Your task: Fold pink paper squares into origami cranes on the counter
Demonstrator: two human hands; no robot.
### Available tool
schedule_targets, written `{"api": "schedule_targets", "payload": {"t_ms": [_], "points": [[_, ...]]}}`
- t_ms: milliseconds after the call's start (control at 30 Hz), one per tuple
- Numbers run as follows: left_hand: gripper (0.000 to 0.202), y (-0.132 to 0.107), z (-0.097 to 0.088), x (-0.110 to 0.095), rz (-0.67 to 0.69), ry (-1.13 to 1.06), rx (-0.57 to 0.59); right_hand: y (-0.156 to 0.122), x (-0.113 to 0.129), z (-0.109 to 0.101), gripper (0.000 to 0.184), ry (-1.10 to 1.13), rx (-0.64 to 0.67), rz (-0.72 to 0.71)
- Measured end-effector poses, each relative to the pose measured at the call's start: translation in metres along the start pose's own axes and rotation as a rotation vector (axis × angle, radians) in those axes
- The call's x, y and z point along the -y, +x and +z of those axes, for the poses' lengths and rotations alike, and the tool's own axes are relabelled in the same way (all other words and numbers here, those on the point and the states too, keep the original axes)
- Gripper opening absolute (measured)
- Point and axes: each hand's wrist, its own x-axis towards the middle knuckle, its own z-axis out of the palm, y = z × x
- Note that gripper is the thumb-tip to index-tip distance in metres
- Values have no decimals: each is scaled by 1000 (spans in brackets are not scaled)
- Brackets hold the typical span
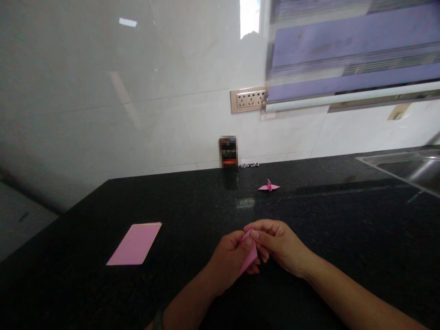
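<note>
A folded pink paper piece (pixel 249 255) is held between both my hands just above the black countertop (pixel 192 206). My left hand (pixel 229 261) grips it from the left with fingers curled round it. My right hand (pixel 279 243) pinches its upper edge with thumb and fingertips pressed together. A stack of flat pink paper sheets (pixel 134 244) lies on the counter to the left of my hands. A finished pink paper crane (pixel 268 186) sits farther back on the counter.
A small dark box (pixel 228 152) stands against the white tiled wall, with a few small beads (pixel 249 165) beside it. A socket strip (pixel 248 99) is on the wall. A steel sink (pixel 405 167) is at the right; the counter's left edge drops off.
</note>
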Motion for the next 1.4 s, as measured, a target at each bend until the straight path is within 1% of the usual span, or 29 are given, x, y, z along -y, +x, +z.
{"api": "schedule_targets", "payload": {"t_ms": [133,333,633,867,933,1033,1100,1400], "points": [[33,-1,0,2,25,37,-18,1,0,0,19,-56,-23,-1],[32,-1,0,2,31,81,-98,0,2,1,21,-173,-45,-9],[31,-1,-1,0,41,102,-91,0,6,4,21,-293,-153,-24],[33,-1,-1,-1,0,79,-84,0,4,2,24,-306,-196,-41],[33,-1,-1,-1,-10,67,-88,0,3,1,23,-287,-174,-47],[35,0,0,0,-20,64,-102,1,2,0,18,-238,-115,-28],[35,0,1,0,-19,68,-108,1,1,0,16,-220,-104,-16],[32,0,0,3,-39,80,-79,0,1,1,23,-240,-194,-31]]}}
